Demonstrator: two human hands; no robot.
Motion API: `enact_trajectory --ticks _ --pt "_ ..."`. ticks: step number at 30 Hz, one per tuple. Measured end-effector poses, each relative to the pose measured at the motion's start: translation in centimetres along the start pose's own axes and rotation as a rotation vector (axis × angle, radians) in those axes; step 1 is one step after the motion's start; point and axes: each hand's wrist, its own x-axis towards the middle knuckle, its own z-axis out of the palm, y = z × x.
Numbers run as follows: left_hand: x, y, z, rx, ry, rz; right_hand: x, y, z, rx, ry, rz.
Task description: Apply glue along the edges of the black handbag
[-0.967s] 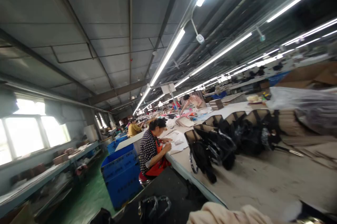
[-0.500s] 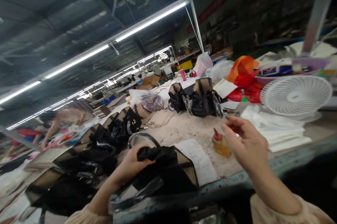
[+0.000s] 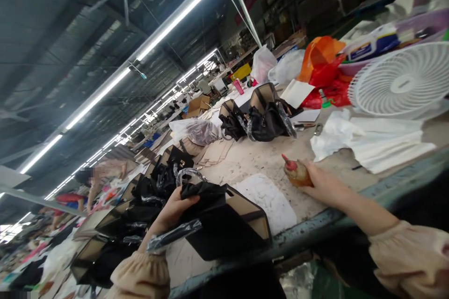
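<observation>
My left hand (image 3: 176, 207) grips the dark cloth at the upper edge of a black handbag (image 3: 228, 226) that lies tilted at the table's front edge. The bag's beige lining shows at its right, and a plastic-wrapped handle (image 3: 177, 234) crosses near my left wrist. My right hand (image 3: 324, 185) is closed round a small squeeze bottle (image 3: 295, 173) with a red nozzle and amber contents. The bottle leans to the left; some of my right fingers are hidden behind it. A white sheet (image 3: 266, 198) lies between bag and bottle.
More black handbags (image 3: 268, 121) stand farther back, and several line the left (image 3: 154, 191). A white fan (image 3: 403, 81) and white cloth (image 3: 382, 140) lie at the right, near red and orange bags (image 3: 321, 65). A co-worker (image 3: 101, 179) bends over at far left.
My right hand has come down and closed round the squeeze bottle, which now tilts. My left hand stays on the handbag. The view has tilted and shifted.
</observation>
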Motion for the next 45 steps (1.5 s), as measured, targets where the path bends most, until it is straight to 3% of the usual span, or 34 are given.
enact_trajectory --ticks 4,7,11,15,20,28,45 --pt "0.6 -0.5 -0.1 -0.049 0.013 -0.048 0.3 0.3 1.2 -0.057 0.034 -0.016" --pt "0.9 -0.5 0.0 -0.022 0.044 -0.079 0.2 -0.3 1.1 -0.053 0.063 -0.170" --pt "1.6 -0.3 0.3 -0.029 0.075 -0.122 -0.4 -3.4 -0.1 0.027 0.125 -0.426" --pt "2.6 0.0 0.5 -0.079 0.055 -0.149 -0.7 -6.9 -1.9 0.182 0.217 -0.496" --pt "3.4 0.1 0.6 -0.145 -0.018 -0.188 -1.4 -8.1 -2.9 0.193 0.302 -0.652" --pt "4.6 0.6 0.9 -0.150 -0.113 -0.244 -1.6 -9.3 -3.3 0.076 0.345 -0.722" --pt "4.6 1.0 1.4 -0.120 -0.124 -0.247 -1.1 -10.6 -3.2 -0.003 0.354 -0.775"
